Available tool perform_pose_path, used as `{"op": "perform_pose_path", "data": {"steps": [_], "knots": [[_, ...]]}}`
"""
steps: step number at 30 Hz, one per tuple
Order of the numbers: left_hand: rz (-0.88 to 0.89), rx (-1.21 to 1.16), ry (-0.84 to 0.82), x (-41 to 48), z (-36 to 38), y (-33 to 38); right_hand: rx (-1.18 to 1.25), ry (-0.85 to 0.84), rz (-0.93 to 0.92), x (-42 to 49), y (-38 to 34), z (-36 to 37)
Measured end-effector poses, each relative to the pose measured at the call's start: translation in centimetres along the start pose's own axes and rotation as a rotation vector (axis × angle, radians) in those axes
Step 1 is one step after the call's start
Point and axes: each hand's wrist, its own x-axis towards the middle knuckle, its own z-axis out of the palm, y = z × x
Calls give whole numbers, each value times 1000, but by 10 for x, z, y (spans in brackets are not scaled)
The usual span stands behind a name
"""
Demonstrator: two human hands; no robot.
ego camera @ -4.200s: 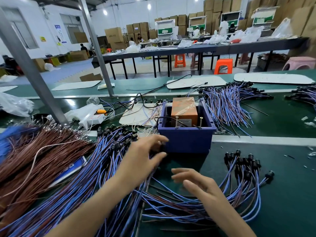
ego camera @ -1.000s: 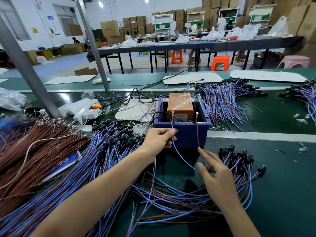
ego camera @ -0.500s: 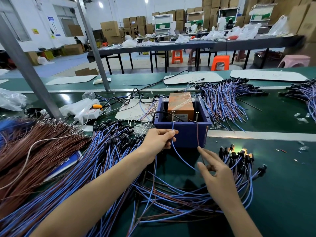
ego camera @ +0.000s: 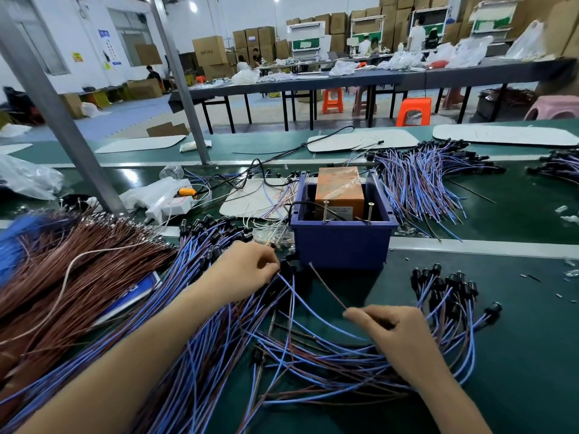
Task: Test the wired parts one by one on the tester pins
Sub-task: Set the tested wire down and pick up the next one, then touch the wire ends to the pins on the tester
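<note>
Blue-brown wired parts (ego camera: 313, 360) heaped before upright tester pins (ego camera: 325, 212).

No text can be read with certainty. A white label (ego camera: 342, 210) on the front of the orange unit (ego camera: 340, 189) inside the blue tester box (ego camera: 341, 245) carries print too small to make out. A cardboard carton (ego camera: 209, 51) bears faint, illegible lettering. Blue wall notice (ego camera: 103, 34), yellow wall sign (ego camera: 77, 57) and blue printed card (ego camera: 135, 291) under the wires: characters indistinct.

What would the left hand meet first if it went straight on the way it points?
Probably the blue box, near its lower left corner, just beyond the left hand; depth is unclear.
</note>
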Motion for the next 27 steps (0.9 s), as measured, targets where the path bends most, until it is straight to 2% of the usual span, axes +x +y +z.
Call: {"op": "perform_pose_path", "data": {"steps": [2,5,7,10,12,15,17,20,23,27], "knots": [[-15,97,-71,-9,4,-9,-56,-96,-21,-1,-2,3],[-75,51,-194,-21,22,-8,-136,-198,-67,-1,2,9],[-103,50,-172,-23,33,-4,-185,-260,-63,-2,2,11],[-136,225,-140,-19,47,4,-181,-297,-37,-3,1,11],[-155,250,-125,-15,52,8,-183,-314,-23,-4,-1,11],[-157,105,-72,-13,51,11,-165,-299,-21,-5,-4,12],[-139,-65,41,-13,45,15,-38,-257,8,-5,-8,12],[34,-382,132,-17,38,33,162,-216,-8,-4,-12,14],[167,-461,79,-24,42,53,255,-170,-34,-5,-15,14],[134,-621,-56,-30,47,68,267,-27,-84,-5,-15,7]]}}
